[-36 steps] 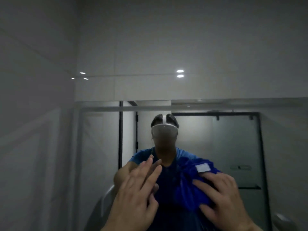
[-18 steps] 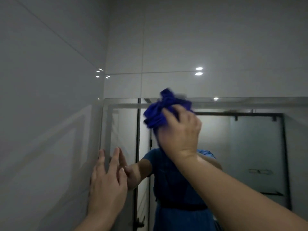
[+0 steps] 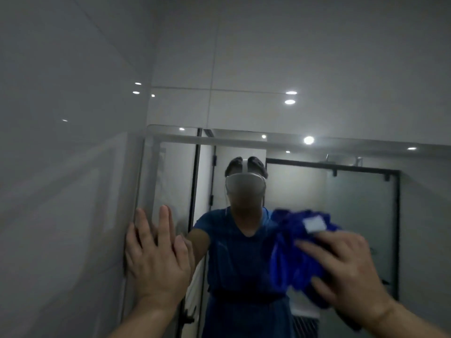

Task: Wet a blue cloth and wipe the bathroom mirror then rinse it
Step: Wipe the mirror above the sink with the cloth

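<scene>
The bathroom mirror (image 3: 361, 215) fills the lower right of the head view and reflects a person in a blue shirt with a headset. A bunched blue cloth (image 3: 295, 252) with a small white tag is pressed against the glass at lower right. My right hand (image 3: 341, 269) grips it from behind, fingers spread over it. At the mirror's left edge, my left hand (image 3: 153, 254) lies flat and open against the glass, fingers pointing up. The cloth is motion-blurred.
A glossy white tiled wall (image 3: 61, 167) stands close on the left and meets the mirror's left edge. More tile (image 3: 292, 57) runs above the mirror. The reflection shows a black-framed glass shower door (image 3: 366, 228) behind the person.
My right hand has swept the blue cloth down and to the right, from the mirror's top edge to its lower right. My left hand stays flat at the mirror's left edge.
</scene>
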The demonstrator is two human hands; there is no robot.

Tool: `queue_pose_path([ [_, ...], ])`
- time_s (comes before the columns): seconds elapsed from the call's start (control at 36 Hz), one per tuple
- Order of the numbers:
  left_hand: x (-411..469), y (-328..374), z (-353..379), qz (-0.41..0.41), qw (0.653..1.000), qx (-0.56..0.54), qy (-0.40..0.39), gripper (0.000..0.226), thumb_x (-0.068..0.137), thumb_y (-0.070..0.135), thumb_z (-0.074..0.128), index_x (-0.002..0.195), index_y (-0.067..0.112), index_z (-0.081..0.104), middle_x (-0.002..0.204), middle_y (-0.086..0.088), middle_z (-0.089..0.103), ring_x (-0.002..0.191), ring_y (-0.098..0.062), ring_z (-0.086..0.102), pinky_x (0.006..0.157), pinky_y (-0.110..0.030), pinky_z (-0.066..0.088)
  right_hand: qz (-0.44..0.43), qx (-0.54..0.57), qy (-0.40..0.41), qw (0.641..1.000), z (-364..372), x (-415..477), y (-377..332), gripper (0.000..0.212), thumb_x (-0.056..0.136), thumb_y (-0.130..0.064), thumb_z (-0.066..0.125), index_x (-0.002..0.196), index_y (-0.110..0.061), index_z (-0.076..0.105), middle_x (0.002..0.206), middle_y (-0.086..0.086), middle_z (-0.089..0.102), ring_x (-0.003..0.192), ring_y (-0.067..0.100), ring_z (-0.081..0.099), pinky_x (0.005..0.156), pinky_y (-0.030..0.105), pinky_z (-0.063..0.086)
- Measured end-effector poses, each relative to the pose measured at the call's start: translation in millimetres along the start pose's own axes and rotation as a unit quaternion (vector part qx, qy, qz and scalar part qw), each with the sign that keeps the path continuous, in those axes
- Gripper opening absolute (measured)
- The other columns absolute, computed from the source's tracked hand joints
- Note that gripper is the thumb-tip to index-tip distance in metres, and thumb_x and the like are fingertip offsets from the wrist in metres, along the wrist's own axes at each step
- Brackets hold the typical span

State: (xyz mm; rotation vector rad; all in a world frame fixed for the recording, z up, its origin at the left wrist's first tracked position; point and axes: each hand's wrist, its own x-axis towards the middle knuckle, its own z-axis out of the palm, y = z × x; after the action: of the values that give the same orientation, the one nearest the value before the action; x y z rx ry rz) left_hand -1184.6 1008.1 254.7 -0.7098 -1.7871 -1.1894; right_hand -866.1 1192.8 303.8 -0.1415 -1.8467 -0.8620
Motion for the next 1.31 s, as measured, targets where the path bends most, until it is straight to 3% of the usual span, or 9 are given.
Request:
queue_pose_path([
  [0.25,0.1,-4.7,7.2,0.0,1.0,0.008,0.001,0.069,0.106,0.044,0.029,0.172,0.028,0.016,0.177,-0.021,0.013,0.153,-0.05,0.028,0.122,-0.065,0.029,0.346,-0.012,0.21,0.914,2.3,203.8,3.0,0.046,0.087,-0.041,0.055,0.127,-0.025,0.072,0.14,0.007,0.06,0.129,0.036,0.054,0.108,0.044,0.034],
  [0.42,0.5,-6.1,-5.4,0.011,0.999,-0.015,-0.042,0.067,0.109,0.046,0.026,0.172,0.038,0.002,0.18,-0.014,0.004,0.161,-0.044,0.015,0.128,-0.06,0.023,0.24,0.034,0.133,0.961,42.9,233.6,-79.5,0.049,0.09,-0.047,0.054,0.132,-0.027,0.07,0.142,0.004,0.059,0.126,0.032,0.055,0.109,0.052,0.041],
  [0.53,8.7,-14.9,-31.7,-0.057,0.97,-0.231,-0.043,0.06,0.107,0.028,0.031,0.167,0.026,0.036,0.174,-0.006,0.032,0.159,-0.023,0.03,0.132,-0.042,0.024,0.205,0.048,0.094,0.973,60.0,224.2,-130.2,0.05,0.088,-0.047,0.059,0.13,-0.025,0.073,0.14,0.006,0.063,0.123,0.034,0.058,0.107,0.048,0.039],
  [0.75,-47.3,-16.6,-68.0,-0.302,0.879,-0.368,0.018,0.052,0.089,0.033,0.041,0.133,0.02,0.065,0.114,0.011,0.069,0.102,0.007,0.064,0.085,-0.006,0.042,0.065,0.111,-0.04,0.991,94.1,133.7,-230.3,0.059,0.078,-0.051,0.072,0.131,-0.025,0.075,0.141,0.008,0.066,0.117,0.036,0.06,0.103,0.052,0.039],
  [0.89,-115.9,-58.7,-61.6,-0.514,0.74,-0.424,-0.083,0.038,0.103,0.024,0.047,0.139,0.021,0.061,0.13,-0.017,0.072,0.117,-0.043,0.07,0.108,-0.063,0.053,0.004,0.185,-0.145,0.972,117.4,29.6,-296.6,0.055,0.084,-0.049,0.073,0.134,-0.027,0.073,0.143,0.001,0.065,0.121,0.027,0.058,0.114,0.05,0.03],
  [0.97,-159.5,-83.9,-59.1,-0.61,0.652,-0.43,-0.131,0.033,0.107,0.016,0.048,0.135,0.012,0.065,0.127,-0.024,0.073,0.118,-0.046,0.071,0.104,-0.064,0.056,-0.037,0.217,-0.231,0.948,128.8,-38.4,-327.6,0.054,0.088,-0.047,0.067,0.139,-0.028,0.069,0.146,-0.002,0.063,0.125,0.025,0.059,0.118,0.048,0.032],
  [1.06,-203.2,-100.4,-67.4,-0.667,0.566,-0.437,-0.208,0.024,0.105,0.012,0.05,0.118,0.006,0.07,0.097,-0.02,0.081,0.08,-0.032,0.08,0.065,-0.041,0.065,-0.064,0.24,-0.28,0.927,133.2,-92.5,-346.3,0.051,0.092,-0.045,0.065,0.141,-0.032,0.063,0.147,-0.005,0.059,0.13,0.022,0.056,0.122,0.045,0.028],
  [1.22,-249.8,-104.6,-86.5,-0.671,0.55,-0.397,-0.3,0.018,0.099,0.008,0.051,0.098,0.007,0.069,0.072,-0.011,0.063,0.064,-0.022,0.052,0.061,-0.033,0.04,-0.079,0.251,-0.303,0.916,121.3,-137.0,-338.3,0.041,0.096,-0.044,0.063,0.135,-0.035,0.066,0.145,-0.01,0.055,0.135,0.019,0.054,0.125,0.043,0.032],
  [1.31,-254.6,-87.2,-86.5,-0.62,0.607,-0.354,-0.349,0.014,0.102,0.012,0.055,0.103,0.013,0.068,0.083,-0.007,0.067,0.072,-0.021,0.058,0.066,-0.033,0.043,-0.026,0.267,-0.29,0.919,106.3,-141.0,-323.3,0.038,0.095,-0.045,0.063,0.13,-0.036,0.071,0.14,-0.011,0.06,0.127,0.018,0.059,0.118,0.042,0.043],
])
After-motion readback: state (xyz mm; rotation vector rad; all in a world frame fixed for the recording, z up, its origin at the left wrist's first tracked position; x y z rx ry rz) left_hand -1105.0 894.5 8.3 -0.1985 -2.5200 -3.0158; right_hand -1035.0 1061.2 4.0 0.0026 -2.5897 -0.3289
